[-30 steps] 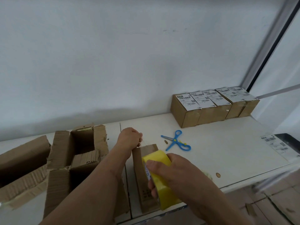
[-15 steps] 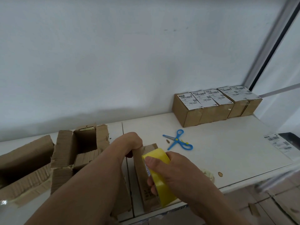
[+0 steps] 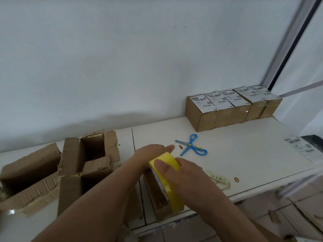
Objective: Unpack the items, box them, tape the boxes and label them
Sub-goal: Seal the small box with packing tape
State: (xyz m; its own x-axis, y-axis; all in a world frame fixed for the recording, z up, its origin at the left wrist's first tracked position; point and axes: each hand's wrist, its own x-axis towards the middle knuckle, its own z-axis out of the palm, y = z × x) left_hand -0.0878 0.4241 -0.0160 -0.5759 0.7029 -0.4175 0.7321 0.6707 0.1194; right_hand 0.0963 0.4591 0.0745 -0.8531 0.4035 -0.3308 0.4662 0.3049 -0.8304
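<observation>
My left hand (image 3: 152, 153) was bunched up at the far end of the small brown cardboard box (image 3: 158, 194) a moment ago, holding the tape end, I think. Now it lies flatter on top of the box with its fingers stretched out, pressing down. My right hand (image 3: 188, 175) is curled round the fat yellow roll of tape (image 3: 167, 179), with my thumb on top, and the roll sits on the box nearer to me. I think the tape is stuck at the far end now, so I can pull the roll along the top to close the box. The box has dark printing on its side, but it is too blurry to read. Past the box lie the blue plastic scissors (image 3: 191, 145). Farther past it, by the wall, a row of closed brown boxes with white paper labels (image 3: 232, 109) waits. The labels show bar codes, but I cannot read them.
</observation>
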